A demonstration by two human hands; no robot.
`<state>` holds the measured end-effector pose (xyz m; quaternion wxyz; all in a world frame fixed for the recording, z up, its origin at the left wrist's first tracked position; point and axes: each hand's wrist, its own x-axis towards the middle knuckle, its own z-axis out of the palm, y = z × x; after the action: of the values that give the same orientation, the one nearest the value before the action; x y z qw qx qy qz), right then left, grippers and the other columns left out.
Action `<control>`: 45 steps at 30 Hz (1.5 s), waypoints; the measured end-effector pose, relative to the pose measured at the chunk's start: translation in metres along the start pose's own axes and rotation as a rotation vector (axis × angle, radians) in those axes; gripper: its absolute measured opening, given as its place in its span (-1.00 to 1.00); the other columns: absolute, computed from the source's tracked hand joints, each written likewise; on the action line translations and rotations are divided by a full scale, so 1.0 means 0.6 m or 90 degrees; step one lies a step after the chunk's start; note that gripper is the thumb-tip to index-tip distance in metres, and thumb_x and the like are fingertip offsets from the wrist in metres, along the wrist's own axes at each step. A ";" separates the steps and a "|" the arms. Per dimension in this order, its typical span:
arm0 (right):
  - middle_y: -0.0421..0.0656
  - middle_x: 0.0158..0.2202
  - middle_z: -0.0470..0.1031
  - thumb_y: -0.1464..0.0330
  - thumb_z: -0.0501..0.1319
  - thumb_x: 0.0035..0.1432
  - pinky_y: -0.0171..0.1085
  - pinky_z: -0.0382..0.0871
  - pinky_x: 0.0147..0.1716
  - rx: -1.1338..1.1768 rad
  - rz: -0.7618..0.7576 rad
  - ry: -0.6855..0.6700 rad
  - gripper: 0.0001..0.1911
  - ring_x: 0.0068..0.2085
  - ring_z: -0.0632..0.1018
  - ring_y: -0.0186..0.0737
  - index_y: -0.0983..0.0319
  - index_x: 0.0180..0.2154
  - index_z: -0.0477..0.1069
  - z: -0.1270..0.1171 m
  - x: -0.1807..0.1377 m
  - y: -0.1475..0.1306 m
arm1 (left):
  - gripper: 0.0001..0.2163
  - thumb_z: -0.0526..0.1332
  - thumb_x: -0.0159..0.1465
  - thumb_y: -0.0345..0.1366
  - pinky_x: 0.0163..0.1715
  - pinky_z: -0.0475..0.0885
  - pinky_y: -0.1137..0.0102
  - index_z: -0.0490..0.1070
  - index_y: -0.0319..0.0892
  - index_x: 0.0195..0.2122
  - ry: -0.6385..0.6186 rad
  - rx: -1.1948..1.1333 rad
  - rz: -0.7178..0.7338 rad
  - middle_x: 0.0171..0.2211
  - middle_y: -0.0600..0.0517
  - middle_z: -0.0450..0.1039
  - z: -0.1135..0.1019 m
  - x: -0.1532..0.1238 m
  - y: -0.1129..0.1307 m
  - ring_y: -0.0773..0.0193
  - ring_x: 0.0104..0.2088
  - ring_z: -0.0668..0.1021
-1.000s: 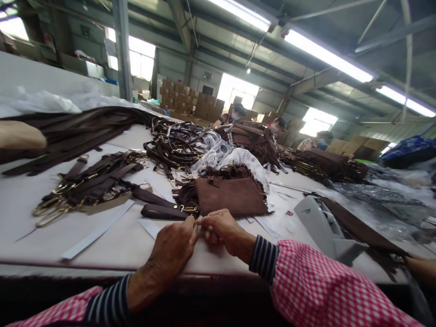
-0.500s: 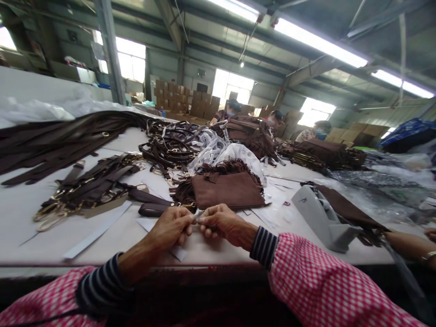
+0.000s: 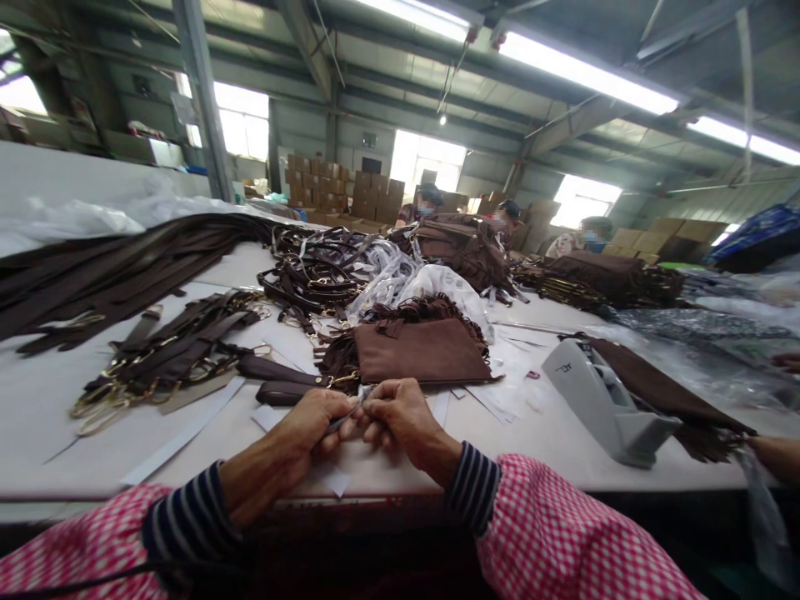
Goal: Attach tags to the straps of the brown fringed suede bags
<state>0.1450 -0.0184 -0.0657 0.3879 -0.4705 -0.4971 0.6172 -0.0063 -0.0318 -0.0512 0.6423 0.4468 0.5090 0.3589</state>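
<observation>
At the front of the table, my left hand (image 3: 317, 419) and my right hand (image 3: 405, 419) meet with their fingers pinched together. Between them is a thin grey-white strip (image 3: 361, 398), mostly covered by the fingers; what it is made of cannot be made out. Just beyond the fingertips lies a brown pouch (image 3: 422, 350) with fringe along its far side. A dark brown wrist strap (image 3: 284, 379) with a gold clasp lies beside the pouch, behind my left hand.
Clipped straps (image 3: 181, 342) and long dark strips (image 3: 125, 258) lie left. Clear plastic wrap (image 3: 387, 267) and stacked brown bags (image 3: 466, 246) are behind. A grey tape dispenser (image 3: 606, 408) stands right, near another brown pouch (image 3: 662, 387) and another person's arm (image 3: 775, 457).
My hands remain pinched together at nearly the same spot, and more of the strip shows along my left fingers. At right, the other person's arm and pouch have shifted right.
</observation>
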 end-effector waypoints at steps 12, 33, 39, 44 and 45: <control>-0.09 -0.24 0.52 0.39 0.12 0.33 -0.26 0.25 -0.35 -0.883 -0.739 0.116 -0.90 -0.21 0.48 -0.14 0.23 -0.11 0.33 -0.028 0.014 0.000 | -0.74 0.29 -0.06 -0.16 -0.76 -0.07 0.62 0.40 -0.29 -0.51 0.040 -0.070 -0.034 -0.74 0.17 0.23 0.000 -0.005 0.001 0.58 -0.79 0.15; -0.22 -0.27 0.49 0.43 0.38 0.06 -0.38 0.25 -0.33 -0.749 -0.559 -0.193 -0.81 -0.31 0.49 -0.31 0.17 -0.23 0.54 -0.027 0.064 -0.080 | -0.68 -0.02 0.35 -0.29 -0.31 0.27 0.29 0.53 -0.21 -0.13 0.188 0.845 0.347 -0.31 -0.20 0.59 -0.030 -0.010 0.026 0.02 -0.30 0.57; -0.17 -0.24 0.50 0.43 0.29 0.22 -0.39 0.33 -0.26 -0.621 -0.604 -0.073 -0.94 -0.28 0.52 -0.33 0.21 -0.26 0.56 -0.028 0.043 -0.040 | -0.79 0.20 0.15 -0.19 -0.65 -0.06 0.50 0.38 -0.21 -0.54 0.025 0.164 0.120 -0.71 0.15 0.19 -0.029 -0.003 0.027 0.45 -0.70 0.14; -0.07 -0.13 0.51 0.41 0.11 0.37 -0.33 0.38 -0.12 -0.622 -0.660 0.035 -0.79 -0.11 0.52 -0.22 0.22 -0.08 0.50 -0.021 0.031 0.011 | -0.76 0.23 0.06 -0.11 -0.71 -0.10 0.57 0.26 -0.17 -0.47 0.023 -0.087 0.022 -0.68 0.28 0.06 0.001 0.006 0.004 0.56 -0.74 0.02; -0.06 -0.12 0.51 0.42 0.10 0.37 -0.32 0.39 -0.11 -0.643 -0.669 0.040 -0.79 -0.10 0.51 -0.20 0.22 -0.06 0.48 -0.021 0.030 0.016 | -0.75 0.23 0.06 -0.10 -0.71 -0.09 0.58 0.24 -0.15 -0.47 0.027 -0.106 0.012 -0.67 0.29 0.05 0.006 0.006 -0.003 0.56 -0.75 0.03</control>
<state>0.1525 -0.0004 -0.0796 0.3826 -0.3087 -0.8703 0.0307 -0.0019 -0.0296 -0.0538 0.6627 0.3888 0.4867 0.4158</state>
